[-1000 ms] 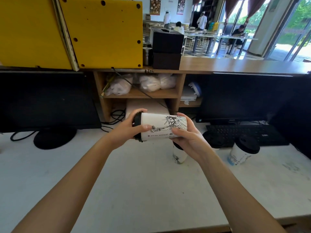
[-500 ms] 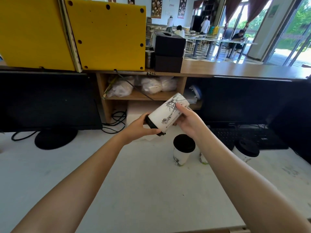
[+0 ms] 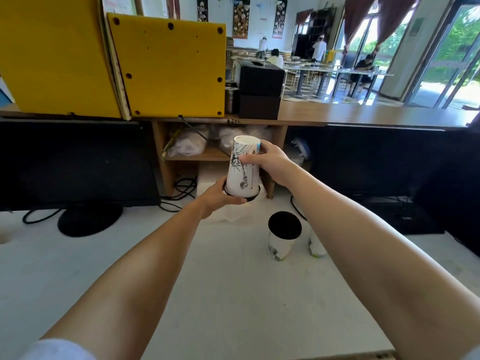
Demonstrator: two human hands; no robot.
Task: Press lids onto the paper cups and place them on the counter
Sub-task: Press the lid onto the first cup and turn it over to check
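Paper cup (image 3: 242, 167), inverted with black lid (image 3: 241, 197) downward, held above the white counter (image 3: 233, 294): left hand (image 3: 220, 196) cups the lid end, right hand (image 3: 270, 162) grips the upper wall. Lidded cup (image 3: 283, 236) stands just right of it below, near the counter's back edge; broad bare counter lies toward the wearer. Black line drawing on the held cup; small print unreadable.

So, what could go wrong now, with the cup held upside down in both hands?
1. The cup is upside down and only the left hand supports the black lid; a loose lid could drop off.
2. Setting it down, the right arm could knock over the lidded cup on the counter, which stands close beside it.
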